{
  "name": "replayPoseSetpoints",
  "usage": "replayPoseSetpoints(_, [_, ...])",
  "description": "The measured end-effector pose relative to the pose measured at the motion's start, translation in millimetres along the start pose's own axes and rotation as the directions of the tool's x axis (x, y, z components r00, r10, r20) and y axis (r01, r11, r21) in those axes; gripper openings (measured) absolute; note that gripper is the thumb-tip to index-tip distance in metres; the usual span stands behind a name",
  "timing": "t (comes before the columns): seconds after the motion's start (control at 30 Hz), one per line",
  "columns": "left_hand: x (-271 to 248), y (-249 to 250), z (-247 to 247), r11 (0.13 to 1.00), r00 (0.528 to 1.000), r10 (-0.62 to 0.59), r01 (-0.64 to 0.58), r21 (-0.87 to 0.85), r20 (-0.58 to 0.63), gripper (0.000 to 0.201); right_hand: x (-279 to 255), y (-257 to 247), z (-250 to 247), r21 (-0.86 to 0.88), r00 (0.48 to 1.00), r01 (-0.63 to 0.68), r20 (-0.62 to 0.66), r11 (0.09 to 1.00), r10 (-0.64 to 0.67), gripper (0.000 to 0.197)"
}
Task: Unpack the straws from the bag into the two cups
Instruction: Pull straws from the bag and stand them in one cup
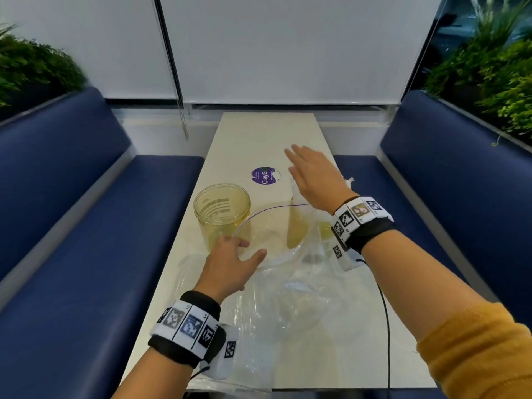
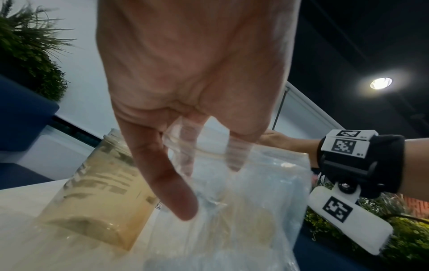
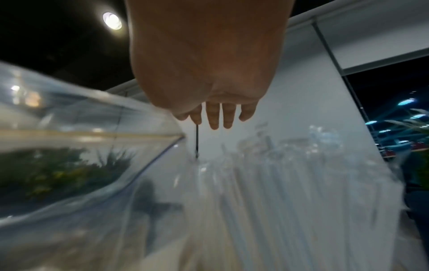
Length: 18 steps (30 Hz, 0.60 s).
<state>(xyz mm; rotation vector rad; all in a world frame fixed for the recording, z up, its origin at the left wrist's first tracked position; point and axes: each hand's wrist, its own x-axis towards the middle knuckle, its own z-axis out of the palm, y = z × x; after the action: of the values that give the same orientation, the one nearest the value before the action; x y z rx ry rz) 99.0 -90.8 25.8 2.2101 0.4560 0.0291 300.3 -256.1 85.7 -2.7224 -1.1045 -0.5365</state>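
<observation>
Clear plastic bag [image 1: 283,286] lying crumpled on the near half of the pale table [image 1: 250,133], mouth raised and facing away from the wearer, purple zip line along the rim. Straws [image 3: 267,192] seen only in the right wrist view: pale, packed lengthwise behind the bag film, blurred, count unreadable. Two clear, yellow-tinted cups: left cup [image 1: 222,214] upright just beyond the bag mouth, printed text on its wall; right cup [image 1: 298,226] seen through the raised film, mostly covered, can't tell whether it touches the bag.

Left hand [image 1: 230,264] at the bag's mouth, near rim. In the left wrist view, two fingers [image 2: 185,155] tucked inside the film, thumb outside, rim pinched between them. Left cup just beside that hand.

Right hand [image 1: 315,177] above the table past the bag's far edge, fingers straight and slightly spread, palm down, nothing held. Right wrist view confirms four straight fingertips [image 3: 214,117], clear of the film below.

Round purple sticker [image 1: 263,176] flat on the table beyond the cups. Marker bands on black straps on both wrists, black cable trailing from the right one. Mustard sleeve [image 1: 475,352] on the right forearm. Blue bench seats either side of the table, green plants behind both backrests, white blind at the far end.
</observation>
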Motion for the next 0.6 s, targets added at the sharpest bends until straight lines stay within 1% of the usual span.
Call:
replayPoseSetpoints(0.03, [-0.5,0.4,0.6,1.000,1.000,0.000,0.000,-0.024,0.005,0.069,-3.4,-4.2,5.5,-0.076,0.992,0.044,0.125,0.996,-0.034,0.048])
replayPoseSetpoints(0.07, [-1.6,-0.1,0.7,0.999,1.000,0.003,-0.002,-0.046,0.020,0.082,-6.9,-5.3,12.7,-0.147,0.971,0.072,0.235,0.986,-0.036,0.049])
replayPoseSetpoints(0.1, [-3.5,-0.7,-0.1,0.999,0.999,0.011,-0.009,-0.047,0.043,0.095,-9.7,-4.8,17.4,-0.178,0.956,0.070,0.292,0.982,-0.015,0.051])
replayPoseSetpoints(0.13, [-5.0,-2.4,-1.6,0.999,0.997,0.023,-0.021,-0.024,0.069,0.108,-12.6,-5.0,16.8,-0.136,0.965,0.027,0.264,0.990,0.010,0.052])
replayPoseSetpoints(0.17, [-6.2,-5.3,-3.5,0.999,0.994,0.036,-0.037,0.012,0.099,0.119,-15.1,-5.5,12.7,-0.031,0.984,-0.041,0.172,0.999,0.046,0.052])
replayPoseSetpoints(0.2, [-7.4,-8.1,-5.7,0.997,0.989,0.050,-0.057,0.046,0.136,0.124,-17.4,-5.0,7.0,0.075,0.997,-0.074,0.044,0.994,0.071,0.050])
replayPoseSetpoints(0.23, [-9.4,-10.3,-7.6,0.994,0.982,0.066,-0.079,0.071,0.175,0.122,-22.0,-4.9,-1.2,0.154,0.991,-0.093,-0.087,0.984,0.107,0.046])
replayPoseSetpoints(0.27, [-11.0,-13.1,-8.4,0.990,0.975,0.091,-0.110,0.088,0.201,0.110,-30.1,-4.4,-9.0,0.216,0.968,-0.108,-0.202,0.970,0.152,0.040])
replayPoseSetpoints(0.3, [-11.1,-17.4,-7.9,0.983,0.973,0.128,-0.150,0.103,0.192,0.089,-40.4,-3.6,-14.8,0.265,0.936,-0.125,-0.288,0.956,0.202,0.034])
replayPoseSetpoints(0.33, [-11.1,-21.5,-7.0,0.977,0.976,0.163,-0.180,0.116,0.144,0.063,-52.7,-3.1,-18.3,0.309,0.908,-0.152,-0.332,0.939,0.256,0.029])
replayPoseSetpoints(0.37, [-10.1,-23.5,-5.4,0.976,0.981,0.175,-0.183,0.115,0.082,0.040,-66.6,-2.6,-19.3,0.355,0.886,-0.192,-0.337,0.915,0.317,0.024])
replayPoseSetpoints(0.4, [-9.7,-25.5,-4.2,0.982,0.986,0.161,-0.163,0.093,0.029,0.028,-82.5,-4.9,-17.8,0.397,0.869,-0.238,-0.321,0.886,0.377,0.019])
replayPoseSetpoints(0.43, [-9.1,-27.3,-2.3,0.990,0.991,0.130,-0.130,0.062,-0.006,0.026,-99.3,-8.4,-13.0,0.434,0.847,-0.282,-0.307,0.856,0.434,0.016])
replayPoseSetpoints(0.47, [-8.7,-28.2,-0.2,0.995,0.995,0.092,-0.091,0.033,-0.026,0.028,-117.0,-15.0,-7.0,0.460,0.824,-0.312,-0.305,0.831,0.478,0.013])
replayPoseSetpoints(0.53, [-10.3,-27.7,3.1,0.999,0.998,0.035,-0.036,-0.012,-0.045,0.035,-151.2,-37.2,8.0,0.480,0.794,-0.340,-0.313,0.808,0.521,0.011])
replayPoseSetpoints(0.57, [-11.1,-27.3,4.9,0.999,0.999,0.029,-0.030,-0.023,-0.036,0.039,-167.0,-50.6,17.2,0.464,0.802,-0.347,-0.304,0.815,0.514,0.009])
replayPoseSetpoints(0.6, [-12.3,-26.7,6.2,0.999,1.000,0.029,-0.029,-0.014,-0.008,0.042,-181.7,-64.3,28.3,0.424,0.829,-0.362,-0.262,0.830,0.495,0.010])
